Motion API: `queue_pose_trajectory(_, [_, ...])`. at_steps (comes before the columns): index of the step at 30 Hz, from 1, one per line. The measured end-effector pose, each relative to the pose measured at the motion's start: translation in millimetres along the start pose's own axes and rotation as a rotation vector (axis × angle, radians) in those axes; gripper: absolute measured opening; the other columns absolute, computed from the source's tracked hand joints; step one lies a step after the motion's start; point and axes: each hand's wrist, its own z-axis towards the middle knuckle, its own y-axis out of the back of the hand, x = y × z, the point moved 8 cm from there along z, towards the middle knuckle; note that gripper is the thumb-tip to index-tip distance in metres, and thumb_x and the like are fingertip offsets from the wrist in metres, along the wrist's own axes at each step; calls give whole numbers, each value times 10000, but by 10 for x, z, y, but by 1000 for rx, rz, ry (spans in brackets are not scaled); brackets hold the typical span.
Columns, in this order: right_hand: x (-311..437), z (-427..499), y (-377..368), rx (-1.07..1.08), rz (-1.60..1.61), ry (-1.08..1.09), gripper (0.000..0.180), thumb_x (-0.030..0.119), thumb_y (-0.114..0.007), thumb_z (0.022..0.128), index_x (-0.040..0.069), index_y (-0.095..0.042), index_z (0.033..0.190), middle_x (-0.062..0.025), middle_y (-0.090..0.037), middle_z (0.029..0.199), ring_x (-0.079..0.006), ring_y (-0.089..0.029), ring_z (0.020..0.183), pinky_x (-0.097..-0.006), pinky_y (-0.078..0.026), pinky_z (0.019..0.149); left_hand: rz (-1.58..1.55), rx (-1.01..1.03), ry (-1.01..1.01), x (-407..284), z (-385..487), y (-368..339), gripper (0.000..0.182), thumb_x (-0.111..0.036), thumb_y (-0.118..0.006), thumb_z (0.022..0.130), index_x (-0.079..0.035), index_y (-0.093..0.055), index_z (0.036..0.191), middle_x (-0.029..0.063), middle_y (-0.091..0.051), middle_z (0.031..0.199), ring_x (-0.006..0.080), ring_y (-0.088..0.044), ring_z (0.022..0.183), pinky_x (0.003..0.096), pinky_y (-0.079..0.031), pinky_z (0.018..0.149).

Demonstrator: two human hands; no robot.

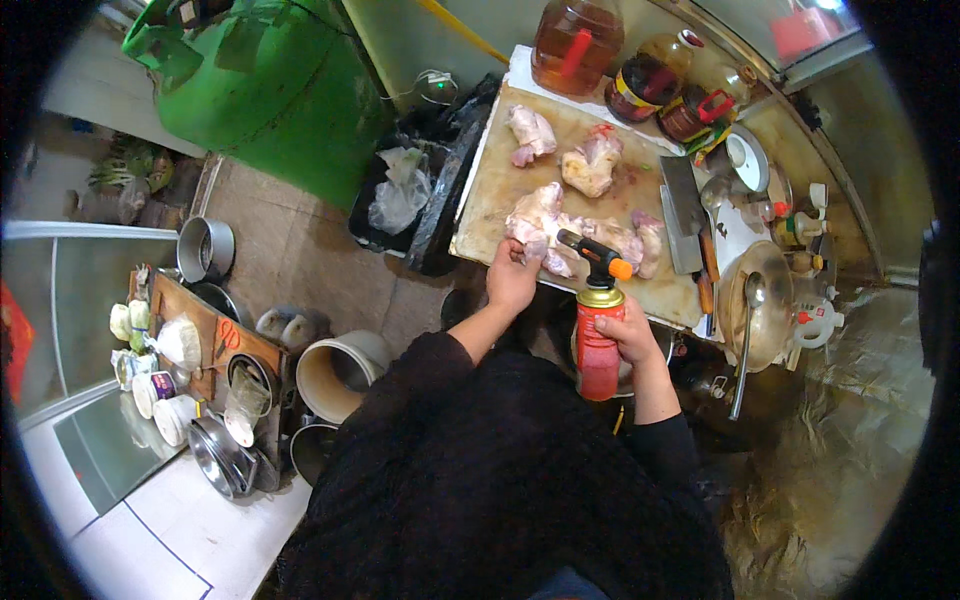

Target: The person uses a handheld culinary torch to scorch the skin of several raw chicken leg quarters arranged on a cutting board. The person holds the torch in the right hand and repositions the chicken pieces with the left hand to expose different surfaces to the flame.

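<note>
My right hand [628, 328] is wrapped around a red gas canister [598, 360] with a black blowtorch head [587, 253] and an orange knob. The torch nozzle points left at raw pieces of meat; no flame can be made out. With its fingertips my left hand [516, 276] holds the near end of a pale piece of raw meat with skin [534, 217] at the near edge of a worn cutting board [487, 187]. More raw pieces touch it on the right, up to a pinkish one [646, 244]. Two others, one at the back left [531, 133] and one at the back middle [592, 163], lie apart.
Two cleavers [684, 202] and a ladle [715, 196] lie at the board's right, beside a large bowl [756, 300] with a spoon [746, 345]. Oil jugs [577, 45] stand behind. A black bin [367, 217] and a green gas cylinder [262, 97] are at left.
</note>
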Motion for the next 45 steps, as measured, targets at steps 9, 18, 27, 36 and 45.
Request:
queue_pose_trajectory(9, [21, 4, -31, -62, -18, -13, 506, 235, -761, 748, 21, -564, 1162, -30, -631, 1001, -122, -584, 883, -296, -486, 838, 235, -49, -208, -309, 55, 287, 203, -173, -698, 760, -98, -658, 944, 135, -683, 831, 337, -670, 778, 412, -529, 697])
queue_pose_trajectory(18, [102, 63, -177, -54, -42, -10, 477, 241, -741, 777, 10, -563, 1155, -30, -628, 1001, -120, -576, 882, -290, -478, 835, 337, -22, -488, -467, 60, 386, 180, -130, -681, 756, -130, -645, 932, 92, -672, 846, 316, -660, 807, 437, -522, 685])
queue_pose_trajectory(27, [203, 136, -263, -36, -67, 7, 455, 213, -737, 782, 10, -567, 1152, -24, -631, 996, -113, -574, 885, -285, -478, 830, 593, 34, -1002, -740, 33, 393, 136, -140, -621, 784, -120, -627, 918, 47, -638, 818, 240, -639, 712, 368, -515, 615])
queue_pose_trajectory(36, [217, 245, -332, -29, -57, -12, 519, 217, -755, 783, 21, -546, 1216, -13, -629, 1036, -107, -579, 910, -289, -481, 850, 841, 272, -1199, -462, 45, 418, 112, -180, -585, 773, -113, -613, 858, 19, -586, 806, 198, -615, 762, 349, -496, 670])
queue_pose_trajectory(45, [224, 306, -441, -22, -114, -25, 588, 227, -797, 757, 20, -538, 1242, -10, -626, 1049, -103, -576, 918, -288, -482, 857, 763, 104, -1134, -328, -71, 480, 249, -170, -580, 788, -123, -662, 1019, 3, -644, 979, 179, -615, 815, 320, -498, 696])
